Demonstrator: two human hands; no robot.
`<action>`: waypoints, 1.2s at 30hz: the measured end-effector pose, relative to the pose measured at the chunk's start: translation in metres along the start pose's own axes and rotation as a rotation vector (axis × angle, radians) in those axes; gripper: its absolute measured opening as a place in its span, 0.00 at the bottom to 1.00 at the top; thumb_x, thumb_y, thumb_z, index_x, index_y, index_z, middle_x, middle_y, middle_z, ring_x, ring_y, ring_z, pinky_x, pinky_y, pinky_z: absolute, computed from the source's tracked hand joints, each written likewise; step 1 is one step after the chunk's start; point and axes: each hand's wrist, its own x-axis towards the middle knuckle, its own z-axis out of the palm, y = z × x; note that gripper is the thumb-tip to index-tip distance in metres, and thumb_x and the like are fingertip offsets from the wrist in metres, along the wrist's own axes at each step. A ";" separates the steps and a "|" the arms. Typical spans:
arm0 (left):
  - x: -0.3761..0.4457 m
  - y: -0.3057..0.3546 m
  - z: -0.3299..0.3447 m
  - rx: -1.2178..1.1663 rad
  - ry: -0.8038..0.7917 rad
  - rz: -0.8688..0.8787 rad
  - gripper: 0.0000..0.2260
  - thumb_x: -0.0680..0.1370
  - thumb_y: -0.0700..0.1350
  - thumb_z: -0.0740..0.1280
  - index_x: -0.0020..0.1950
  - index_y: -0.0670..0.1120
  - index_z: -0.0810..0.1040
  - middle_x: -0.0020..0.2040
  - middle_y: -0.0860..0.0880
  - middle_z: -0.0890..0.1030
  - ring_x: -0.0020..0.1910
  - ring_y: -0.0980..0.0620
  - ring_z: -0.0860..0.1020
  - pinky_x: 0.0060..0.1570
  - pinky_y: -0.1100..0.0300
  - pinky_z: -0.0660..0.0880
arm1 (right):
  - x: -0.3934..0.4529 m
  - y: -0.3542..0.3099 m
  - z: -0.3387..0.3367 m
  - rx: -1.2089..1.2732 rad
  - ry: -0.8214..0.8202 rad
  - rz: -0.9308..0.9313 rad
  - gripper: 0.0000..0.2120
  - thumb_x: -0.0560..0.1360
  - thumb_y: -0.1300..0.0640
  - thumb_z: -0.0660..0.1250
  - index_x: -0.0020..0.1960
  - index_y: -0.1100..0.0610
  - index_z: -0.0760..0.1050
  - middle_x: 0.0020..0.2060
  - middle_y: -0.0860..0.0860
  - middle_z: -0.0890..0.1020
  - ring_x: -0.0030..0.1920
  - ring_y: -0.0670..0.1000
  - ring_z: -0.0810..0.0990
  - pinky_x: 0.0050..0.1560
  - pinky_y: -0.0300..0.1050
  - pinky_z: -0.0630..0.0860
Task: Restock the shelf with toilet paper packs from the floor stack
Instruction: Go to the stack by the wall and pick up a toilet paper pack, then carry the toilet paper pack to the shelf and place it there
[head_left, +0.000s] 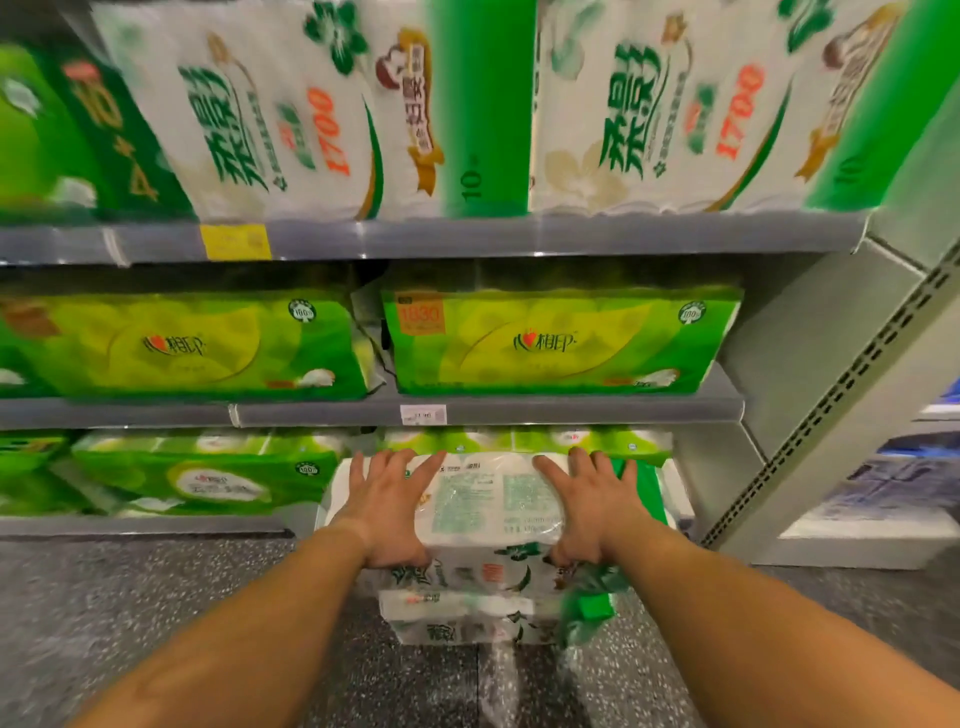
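Note:
A white toilet paper pack (488, 506) with green print lies on top of the floor stack (467, 616), just in front of the bottom shelf. My left hand (392, 506) lies flat on the pack's left part, fingers straight and spread, thumb hooked over its near edge. My right hand (587, 506) lies the same way on its right part, beside the green end flap (644, 493). The pack's far edge touches the green packs (524, 441) in the bottom shelf bay.
Green packs (208, 478) fill the bottom shelf at left. Above, the middle shelf (519, 410) carries lime-green packs (561, 338), and the top shelf white packs (291, 114). A slotted grey upright (841, 410) stands at right. Speckled grey floor (130, 613) lies around the stack.

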 end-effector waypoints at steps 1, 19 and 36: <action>-0.012 0.000 -0.024 0.008 0.010 -0.002 0.60 0.64 0.65 0.76 0.84 0.57 0.39 0.80 0.44 0.53 0.80 0.40 0.50 0.78 0.34 0.41 | -0.014 0.000 -0.024 0.000 0.009 0.001 0.58 0.67 0.35 0.75 0.83 0.42 0.39 0.80 0.58 0.53 0.79 0.62 0.52 0.75 0.76 0.46; -0.301 -0.017 -0.612 0.134 0.455 -0.025 0.61 0.62 0.68 0.74 0.83 0.61 0.38 0.81 0.46 0.53 0.80 0.42 0.50 0.78 0.36 0.45 | -0.330 -0.030 -0.596 -0.083 0.473 -0.010 0.58 0.66 0.33 0.74 0.83 0.42 0.41 0.80 0.59 0.53 0.80 0.63 0.51 0.74 0.74 0.46; -0.453 -0.097 -0.792 0.218 0.906 -0.017 0.59 0.68 0.68 0.75 0.82 0.60 0.34 0.83 0.46 0.47 0.81 0.42 0.45 0.78 0.37 0.37 | -0.453 -0.142 -0.777 -0.144 0.969 0.039 0.57 0.66 0.29 0.74 0.81 0.39 0.41 0.80 0.56 0.54 0.80 0.62 0.51 0.75 0.76 0.43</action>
